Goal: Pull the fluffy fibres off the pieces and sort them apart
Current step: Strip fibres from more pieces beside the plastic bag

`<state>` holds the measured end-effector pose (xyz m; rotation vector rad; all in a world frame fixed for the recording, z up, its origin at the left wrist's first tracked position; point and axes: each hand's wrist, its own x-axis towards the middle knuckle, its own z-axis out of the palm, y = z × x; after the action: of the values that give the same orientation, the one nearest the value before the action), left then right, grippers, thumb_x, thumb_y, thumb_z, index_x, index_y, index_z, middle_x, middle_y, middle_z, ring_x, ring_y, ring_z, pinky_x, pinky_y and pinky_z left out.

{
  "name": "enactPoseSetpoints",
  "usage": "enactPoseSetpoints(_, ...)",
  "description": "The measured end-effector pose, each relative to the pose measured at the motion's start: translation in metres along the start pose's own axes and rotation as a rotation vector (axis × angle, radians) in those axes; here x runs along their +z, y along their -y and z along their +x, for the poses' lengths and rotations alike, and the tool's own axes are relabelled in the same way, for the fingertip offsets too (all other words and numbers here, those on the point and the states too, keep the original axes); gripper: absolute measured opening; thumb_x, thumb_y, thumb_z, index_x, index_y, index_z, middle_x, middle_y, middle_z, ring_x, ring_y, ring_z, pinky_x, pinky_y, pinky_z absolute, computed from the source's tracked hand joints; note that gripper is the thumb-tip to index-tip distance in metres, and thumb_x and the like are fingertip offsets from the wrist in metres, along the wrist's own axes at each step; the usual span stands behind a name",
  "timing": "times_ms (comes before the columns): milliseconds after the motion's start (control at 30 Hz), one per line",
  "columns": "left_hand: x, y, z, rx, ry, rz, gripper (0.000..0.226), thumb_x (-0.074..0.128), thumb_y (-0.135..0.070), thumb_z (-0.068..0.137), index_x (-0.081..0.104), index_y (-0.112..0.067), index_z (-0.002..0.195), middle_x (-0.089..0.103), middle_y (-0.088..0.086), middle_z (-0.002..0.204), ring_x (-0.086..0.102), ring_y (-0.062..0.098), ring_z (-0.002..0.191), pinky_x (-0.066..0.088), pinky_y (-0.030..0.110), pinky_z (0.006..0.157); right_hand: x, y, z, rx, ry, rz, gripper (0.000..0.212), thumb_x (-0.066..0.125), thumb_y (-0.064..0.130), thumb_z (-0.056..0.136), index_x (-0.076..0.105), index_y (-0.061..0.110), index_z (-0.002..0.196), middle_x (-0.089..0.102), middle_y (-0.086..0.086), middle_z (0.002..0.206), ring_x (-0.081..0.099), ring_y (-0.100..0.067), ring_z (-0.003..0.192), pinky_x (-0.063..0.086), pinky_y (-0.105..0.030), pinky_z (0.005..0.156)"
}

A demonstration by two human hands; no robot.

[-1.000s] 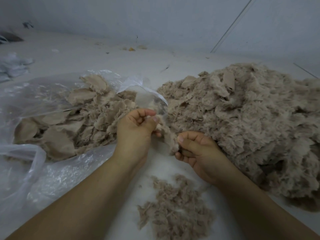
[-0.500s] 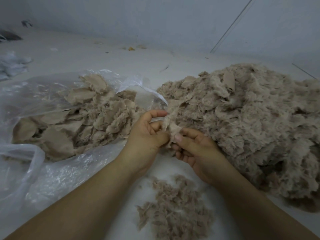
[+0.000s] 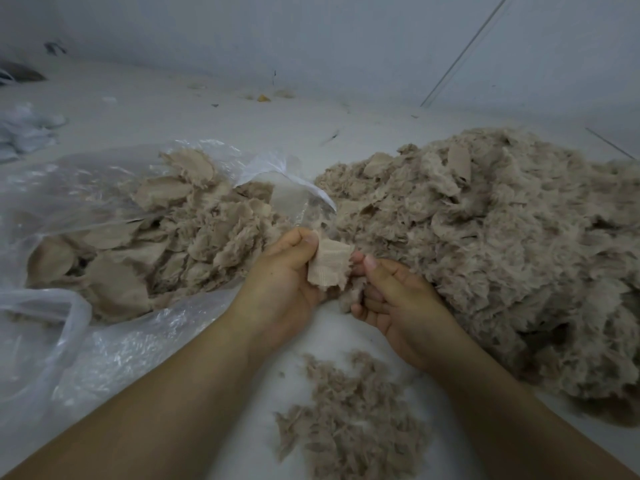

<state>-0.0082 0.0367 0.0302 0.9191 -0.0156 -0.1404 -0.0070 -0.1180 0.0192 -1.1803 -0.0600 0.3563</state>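
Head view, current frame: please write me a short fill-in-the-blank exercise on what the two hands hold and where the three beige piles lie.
1. The left hand pinches a flat beige woven fabric piece with its ____ side facing the camera.
2. The stripped beige pieces lie on a clear ____ bag.
3. The big fluffy beige heap lies beside the ____ hand.
4. The small loose fibre pile lies on the white surface, ____ the two forearms.

Missing words: bare backing; plastic; right; between

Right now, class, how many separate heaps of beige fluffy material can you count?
3: one in the plastic bag at left, a large one at right, a small loose one between the forearms. More may lie out of view.
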Motion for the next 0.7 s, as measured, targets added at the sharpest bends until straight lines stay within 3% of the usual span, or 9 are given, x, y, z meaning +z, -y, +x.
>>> enactPoseSetpoints(100,0.0005,-0.0017,-0.0010,-0.038,0.017,-0.062,0.020,0.049,-0.019,0.093,0.054,-0.003,0.104,0.068,0.023,0.095,0.068,0.033,0.080,0.057,0.042,0.068,-0.0012,-0.0005,0.0006,0.001,0.007,-0.001,0.018,0.065,0.028,0.075,0.070,0.013,0.083,0.070,-0.001,0.072,0.063,-0.008,0.061,0.053,-0.020,0.056)
enactPoseSetpoints(267,-0.0006,-0.0042,-0.0012,-0.079,0.056,-0.089,0.024,0.048,-0.018,0.092,0.057,-0.002,0.107,0.068,0.018,0.094,0.068,0.031,0.081,0.056,0.044,0.071,-0.0009,-0.0012,0.0002,-0.025,0.022,-0.068,0.031,0.070,0.011,0.069,0.061,0.008,0.098,0.066,-0.007,0.070,0.062,-0.010,0.060,0.053,-0.020,0.058)
enactPoseSetpoints(367,-0.0006,-0.0048,-0.0019,-0.141,0.104,-0.095,0.031,0.051,-0.018,0.086,0.057,0.000,0.110,0.064,0.017,0.097,0.064,0.030,0.085,0.049,0.044,0.079,-0.0019,-0.0013,0.0016,-0.032,0.001,-0.038,0.034,0.064,-0.003,0.083,0.057,0.014,0.112,0.058,-0.008,0.067,0.059,-0.013,0.059,0.053,-0.022,0.057)
enactPoseSetpoints(467,-0.0005,-0.0046,-0.0024,-0.170,0.145,-0.122,0.029,0.050,-0.016,0.086,0.063,0.003,0.104,0.064,0.019,0.095,0.066,0.027,0.080,0.056,0.035,0.071,-0.0023,-0.0007,0.0023,-0.002,0.003,-0.034,0.034,0.060,0.001,0.090,0.062,0.020,0.117,0.066,-0.008,0.080,0.061,-0.015,0.068,0.054,-0.023,0.059)
enactPoseSetpoints(533,0.0001,-0.0040,-0.0017,-0.155,0.105,-0.075,0.028,0.053,-0.015,0.083,0.057,0.002,0.106,0.059,0.020,0.094,0.062,0.028,0.076,0.053,0.036,0.067,-0.0021,-0.0011,0.0025,0.010,0.005,-0.033,0.021,0.059,0.004,0.092,0.065,0.011,0.111,0.068,-0.009,0.083,0.060,-0.014,0.068,0.053,-0.022,0.058)
enactPoseSetpoints(600,0.0003,-0.0043,-0.0006,-0.133,0.040,-0.013,0.032,0.057,-0.016,0.079,0.053,-0.003,0.108,0.055,0.019,0.089,0.057,0.027,0.071,0.048,0.035,0.060,-0.0016,-0.0014,0.0022,0.007,-0.005,-0.019,0.008,0.058,0.006,0.092,0.065,0.006,0.095,0.064,-0.009,0.075,0.057,-0.014,0.062,0.052,-0.021,0.055)
enactPoseSetpoints(700,-0.0031,-0.0065,0.0025,-0.097,-0.081,0.062,0.032,0.061,-0.018,0.072,0.053,-0.006,0.101,0.054,0.015,0.079,0.053,0.025,0.065,0.039,0.031,0.054,-0.0025,-0.0022,0.0030,0.003,-0.020,0.027,0.018,0.056,0.006,0.093,0.063,0.010,0.078,0.056,-0.007,0.064,0.054,-0.012,0.054,0.052,-0.021,0.054)
